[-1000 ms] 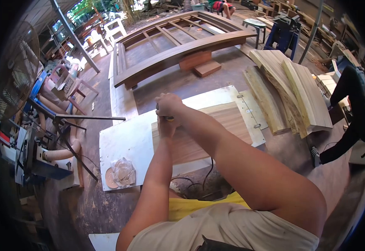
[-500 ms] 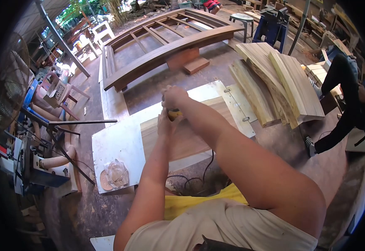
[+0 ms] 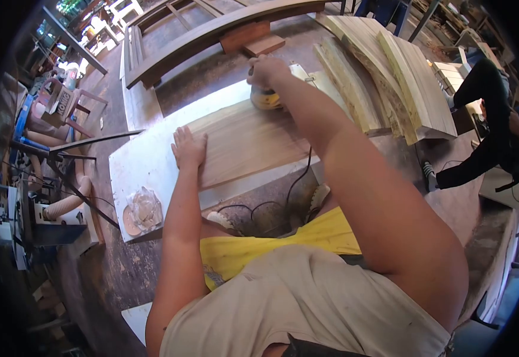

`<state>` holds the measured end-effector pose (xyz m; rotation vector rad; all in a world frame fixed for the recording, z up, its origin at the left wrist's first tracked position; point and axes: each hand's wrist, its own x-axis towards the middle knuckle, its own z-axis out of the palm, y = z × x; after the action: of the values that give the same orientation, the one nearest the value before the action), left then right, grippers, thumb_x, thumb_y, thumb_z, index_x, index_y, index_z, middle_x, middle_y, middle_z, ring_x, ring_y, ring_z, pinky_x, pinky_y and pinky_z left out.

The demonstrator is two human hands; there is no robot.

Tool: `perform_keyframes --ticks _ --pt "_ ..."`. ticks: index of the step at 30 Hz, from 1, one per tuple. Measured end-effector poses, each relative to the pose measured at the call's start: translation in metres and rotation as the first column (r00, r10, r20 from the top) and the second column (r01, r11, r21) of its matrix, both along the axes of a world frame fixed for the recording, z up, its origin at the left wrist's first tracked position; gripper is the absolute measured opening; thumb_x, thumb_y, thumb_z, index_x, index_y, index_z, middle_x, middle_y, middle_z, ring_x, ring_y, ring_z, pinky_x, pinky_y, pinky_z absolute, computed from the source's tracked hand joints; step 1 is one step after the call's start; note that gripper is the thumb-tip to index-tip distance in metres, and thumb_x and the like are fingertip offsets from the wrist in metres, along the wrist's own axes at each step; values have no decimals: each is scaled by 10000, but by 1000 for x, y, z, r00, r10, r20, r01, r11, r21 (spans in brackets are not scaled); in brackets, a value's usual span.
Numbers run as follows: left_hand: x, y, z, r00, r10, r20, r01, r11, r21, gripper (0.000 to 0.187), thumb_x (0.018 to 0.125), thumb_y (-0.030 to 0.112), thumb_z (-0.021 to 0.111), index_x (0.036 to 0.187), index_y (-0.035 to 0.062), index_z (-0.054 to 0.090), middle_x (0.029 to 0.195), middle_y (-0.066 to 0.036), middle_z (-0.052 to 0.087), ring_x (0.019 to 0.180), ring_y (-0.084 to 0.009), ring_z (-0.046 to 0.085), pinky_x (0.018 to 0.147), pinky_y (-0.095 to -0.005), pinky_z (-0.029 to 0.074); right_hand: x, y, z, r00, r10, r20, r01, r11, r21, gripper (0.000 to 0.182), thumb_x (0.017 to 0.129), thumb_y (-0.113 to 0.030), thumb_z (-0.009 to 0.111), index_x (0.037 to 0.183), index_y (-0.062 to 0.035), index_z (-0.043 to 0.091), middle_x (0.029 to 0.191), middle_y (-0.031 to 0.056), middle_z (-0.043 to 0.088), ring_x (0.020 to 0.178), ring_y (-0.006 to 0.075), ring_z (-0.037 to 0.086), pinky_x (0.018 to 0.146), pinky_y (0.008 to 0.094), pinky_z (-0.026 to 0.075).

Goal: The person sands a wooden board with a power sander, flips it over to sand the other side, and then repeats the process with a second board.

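Note:
A flat wooden panel [image 3: 241, 146] lies on a white board [image 3: 143, 157] in front of me. My left hand [image 3: 189, 147] rests flat at the panel's left edge, fingers spread. At the panel's far right end, my right hand [image 3: 269, 72] is wrapped over the top of a yellow and black sander [image 3: 264, 99]. The sander sits on the wood near the far edge; its underside is hidden. A black cord [image 3: 298, 179] hangs over the near side of the board.
Sanding discs and a crumpled plastic bag [image 3: 144, 209] lie at the board's near left corner. Thick planks [image 3: 390, 83] are on the right, a dark wooden frame [image 3: 212, 35] beyond. A seated person's leg [image 3: 485, 101] is at far right; a metal stand [image 3: 69, 146] is left.
My left hand has left the sander and now lies on the panel's left edge. My right hand has carried the sander to the right. The view has tilted downward.

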<state>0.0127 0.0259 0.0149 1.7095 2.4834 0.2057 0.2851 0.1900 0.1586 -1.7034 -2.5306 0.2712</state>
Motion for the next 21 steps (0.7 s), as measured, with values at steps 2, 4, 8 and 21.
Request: perform_keyframes --ticks 2,4,8,21 --pt "-5 -12 4 994 90 66 -92 995 33 869 967 614 506 1611 74 284 1696 -167 198 1565 -353 180 1257 -517 162 12 0 7 999 -10 33 11 1000 -17 559 859 -440 668 1343 -165 624 1387 127 608 1258 318 615 1042 445 508" --pt "-14 -25 -5 992 101 76 -108 989 98 865 970 608 509 1607 68 284 1684 -184 224 1553 -368 210 1249 -509 202 21 14 -2 999 -25 33 26 999 -23 576 853 -445 670 1356 -170 617 1374 121 620 1264 313 610 1047 443 505" --pt "-5 -42 5 979 148 138 -160 984 82 856 963 570 550 1593 48 297 1612 -226 347 1459 -408 378 1186 -495 334 41 18 -4 997 -65 41 65 998 7 619 852 -433 685 1410 -184 586 1435 127 588 1291 301 598 1062 436 504" --pt "1 -45 15 986 91 141 -112 983 148 784 966 506 583 1533 6 376 1379 -269 564 1237 -440 582 1033 -513 479 84 22 1 987 -149 59 151 988 -33 631 854 -453 693 1402 -165 576 1410 116 616 1302 284 592 1063 441 497"
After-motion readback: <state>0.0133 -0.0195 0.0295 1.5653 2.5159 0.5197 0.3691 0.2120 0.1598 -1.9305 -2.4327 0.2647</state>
